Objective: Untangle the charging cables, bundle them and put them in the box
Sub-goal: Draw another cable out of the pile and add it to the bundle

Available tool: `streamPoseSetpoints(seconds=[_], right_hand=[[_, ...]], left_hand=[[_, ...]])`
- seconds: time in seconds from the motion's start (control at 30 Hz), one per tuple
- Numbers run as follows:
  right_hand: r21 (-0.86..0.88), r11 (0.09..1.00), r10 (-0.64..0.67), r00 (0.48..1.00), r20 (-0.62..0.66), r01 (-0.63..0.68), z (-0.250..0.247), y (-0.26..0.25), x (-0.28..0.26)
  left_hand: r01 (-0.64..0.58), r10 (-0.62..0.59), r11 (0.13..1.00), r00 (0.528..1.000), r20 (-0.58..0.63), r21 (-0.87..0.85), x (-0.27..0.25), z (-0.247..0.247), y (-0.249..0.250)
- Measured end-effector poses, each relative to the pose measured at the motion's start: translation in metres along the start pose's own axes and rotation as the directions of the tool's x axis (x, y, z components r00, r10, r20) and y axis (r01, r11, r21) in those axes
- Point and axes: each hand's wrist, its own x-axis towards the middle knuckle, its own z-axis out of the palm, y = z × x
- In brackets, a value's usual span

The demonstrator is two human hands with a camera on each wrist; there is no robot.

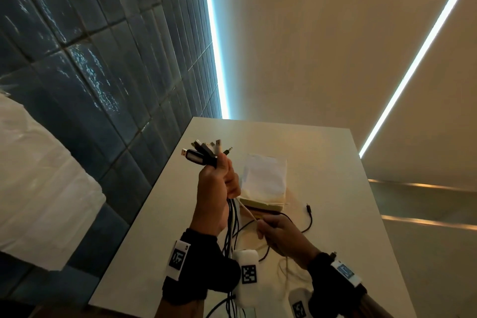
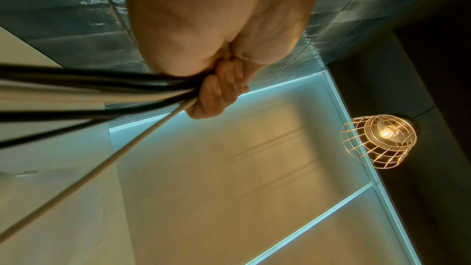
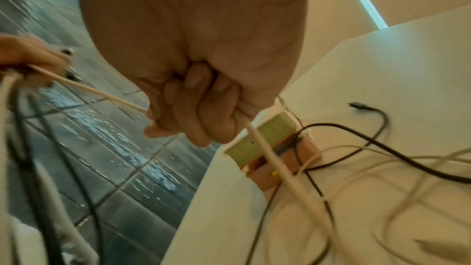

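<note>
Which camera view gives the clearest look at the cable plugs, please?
The head view: the plugs fan out above the left hand. The left wrist view shows only cords; the right wrist view only a blurred glimpse.

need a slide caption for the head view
Left hand grips the cable bundle plug-ends up while the right hand holds one white cable taut above the table.

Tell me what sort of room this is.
Probably a styled indoor room, maybe a café or home nook: glossy blue tiled wall, LED light strips, a wire-cage pendant lamp, and a plain white table.
</note>
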Motion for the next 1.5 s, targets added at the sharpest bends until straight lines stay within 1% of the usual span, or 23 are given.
streamPoseSetpoints(seconds=[0.1, 0.2, 0.27, 0.33, 0.4, 0.47, 0.5, 0.57, 0.63, 0.7, 0.8, 0.87, 0.93, 1.0, 1.07, 1.17, 1.33, 1.5], right_hand=[[0.004, 0.999, 0.052, 0.998, -0.016, -0.052, -0.002, 0.019, -0.002], [0.02, 0.996, 0.087, 0.995, -0.045, -0.086, -0.002, 0.034, -0.002], [-0.024, 0.992, 0.119, 0.99, -0.074, -0.121, -0.003, 0.045, -0.001], [-0.106, 0.978, 0.166, 0.978, -0.125, -0.18, -0.003, 0.058, -0.002], [-0.11, 0.963, 0.219, 0.955, -0.201, -0.245, -0.004, 0.066, -0.002], [-0.029, 0.967, 0.233, 0.928, -0.29, -0.252, -0.008, 0.057, 0.002], [0.033, 0.974, 0.221, 0.917, -0.333, -0.223, -0.01, 0.046, 0.004], [0.197, 0.975, 0.166, 0.916, -0.366, -0.098, -0.016, 0.011, 0.006], [0.345, 0.937, 0.065, 0.941, -0.333, 0.057, -0.018, -0.032, 0.002], [0.409, 0.895, -0.062, 0.96, -0.274, 0.175, -0.018, -0.068, -0.006], [0.372, 0.896, -0.186, 0.966, -0.182, 0.243, -0.011, -0.091, -0.01], [0.314, 0.92, -0.213, 0.972, -0.104, 0.235, -0.007, -0.09, -0.008], [0.264, 0.949, -0.177, 0.984, -0.014, 0.174, -0.004, -0.081, -0.008], [0.252, 0.962, -0.129, 0.989, 0.075, 0.106, -0.001, -0.068, -0.009], [0.296, 0.954, -0.09, 0.99, 0.111, 0.053, 0.001, -0.054, -0.011], [0.302, 0.953, -0.036, 0.993, 0.112, 0.0, 0.001, -0.035, -0.011], [0.26, 0.964, 0.052, 0.997, 0.052, -0.064, -0.003, 0.004, -0.004], [0.194, 0.962, 0.198, 0.98, -0.004, -0.194, -0.003, 0.044, -0.006]], left_hand=[[-0.008, 0.009, 0.999, 1.0, 0.007, -0.035, -0.003, -0.002, 0.004], [-0.015, 0.011, 0.996, 0.999, -0.046, -0.085, -0.004, -0.002, 0.005], [-0.044, 0.033, 0.993, 0.995, -0.096, -0.114, -0.003, -0.002, 0.008], [-0.069, 0.05, 0.988, 0.99, -0.133, -0.141, -0.003, -0.003, 0.012], [-0.062, 0.041, 0.99, 0.986, -0.159, -0.13, -0.003, -0.003, 0.014], [-0.022, 0.009, 0.997, 0.985, -0.17, -0.074, -0.003, -0.005, 0.013], [0.004, -0.011, 0.999, 0.985, -0.17, -0.044, -0.003, -0.005, 0.011], [0.052, -0.051, 0.999, 0.985, -0.165, 0.002, -0.005, -0.003, 0.007], [0.084, -0.077, 0.996, 0.983, -0.166, 0.033, -0.007, 0.001, 0.005], [0.115, -0.105, 0.992, 0.982, -0.16, 0.057, -0.007, 0.005, 0.005], [0.163, -0.158, 0.986, 0.982, -0.107, 0.037, -0.008, 0.009, 0.005], [0.168, -0.168, 0.986, 0.985, -0.04, -0.003, -0.011, 0.01, 0.007], [0.146, -0.145, 0.987, 0.989, 0.024, -0.071, -0.012, 0.011, 0.01], [0.108, -0.105, 0.981, 0.994, 0.031, -0.158, -0.011, 0.008, 0.015], [0.064, -0.061, 0.966, 0.998, 0.021, -0.251, -0.008, 0.002, 0.02], [0.021, -0.016, 0.952, 1.0, 0.019, -0.305, -0.004, -0.004, 0.019], [-0.001, -0.005, 0.964, 1.0, -0.021, -0.265, -0.003, -0.008, 0.013], [-0.003, -0.018, 0.982, 0.994, -0.106, -0.189, -0.001, -0.01, 0.013]])
